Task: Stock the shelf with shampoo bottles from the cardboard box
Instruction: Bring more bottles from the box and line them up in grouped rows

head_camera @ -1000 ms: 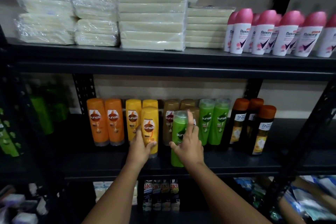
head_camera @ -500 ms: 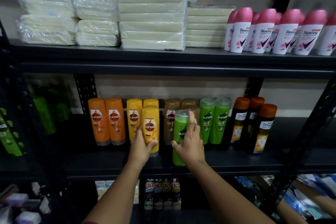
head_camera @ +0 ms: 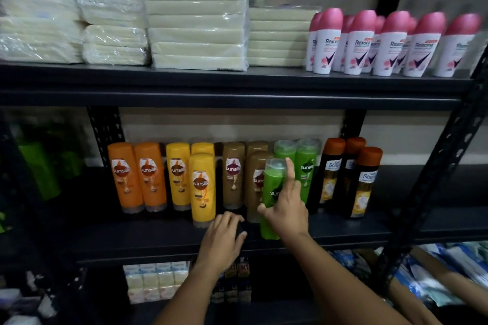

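The black metal shelf (head_camera: 330, 229) carried Sunsilk rows; the green Sunsilk bottle (head_camera: 272, 192) stood near its front edge, right hand (head_camera: 286, 212) fingers clamped around it. At its 8 o'clock, left hand (head_camera: 224, 237) hovered, fingers loose, empty.

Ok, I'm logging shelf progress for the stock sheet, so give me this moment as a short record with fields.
left hand: left hand open, holding nothing, just below the front yellow bottle
right hand: right hand grips the green bottle, index finger raised
green bottle: upright at the middle shelf front edge
behind it: two green bottles in the back row
upper shelf: pink-capped deodorants, wrapped packs
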`<state>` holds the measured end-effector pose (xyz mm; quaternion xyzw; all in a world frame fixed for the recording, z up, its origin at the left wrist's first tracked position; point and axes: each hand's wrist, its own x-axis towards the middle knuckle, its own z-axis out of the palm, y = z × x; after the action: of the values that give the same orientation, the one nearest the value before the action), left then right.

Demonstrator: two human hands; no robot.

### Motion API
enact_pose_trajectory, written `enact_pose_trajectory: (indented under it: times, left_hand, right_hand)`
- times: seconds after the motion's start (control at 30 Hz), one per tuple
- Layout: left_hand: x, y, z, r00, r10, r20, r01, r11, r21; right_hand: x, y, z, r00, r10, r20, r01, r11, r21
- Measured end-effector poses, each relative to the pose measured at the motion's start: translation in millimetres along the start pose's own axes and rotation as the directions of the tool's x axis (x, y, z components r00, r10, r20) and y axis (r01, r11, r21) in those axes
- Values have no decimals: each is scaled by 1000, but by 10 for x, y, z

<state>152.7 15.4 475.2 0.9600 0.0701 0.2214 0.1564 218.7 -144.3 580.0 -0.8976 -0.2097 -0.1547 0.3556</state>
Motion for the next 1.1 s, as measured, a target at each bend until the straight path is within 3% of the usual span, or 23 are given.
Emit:
enact_pose_trajectory:
  times: [0.1, 0.4, 0.7, 1.03, 1.1]
  left_hand:
    - [96, 70, 94, 991, 40, 126, -39, 999, -6]
    - [315, 523, 401, 964, 179, 196, -180, 984, -14]
    - [696, 715, 471, 905, 180, 384, -143, 982, -123]
    - [785, 754, 462, 894, 185, 408, -144, 981, -129]
    - [746, 806, 512, 906, 170, 387, -116, 980, -160]
  right_hand:
    - [59, 153, -91, 1000, 30, -5, -30, 999, -23]
    - [261, 579, -310, 997, 77, -24, -79, 996, -48]
    - [387, 855, -464, 994, 105, -34, -105, 994, -26]
    - [360, 1026, -510, 994, 96, -58, -94, 995, 37]
    - [312, 1126, -447, 993, 116, -11, -115, 990, 78]
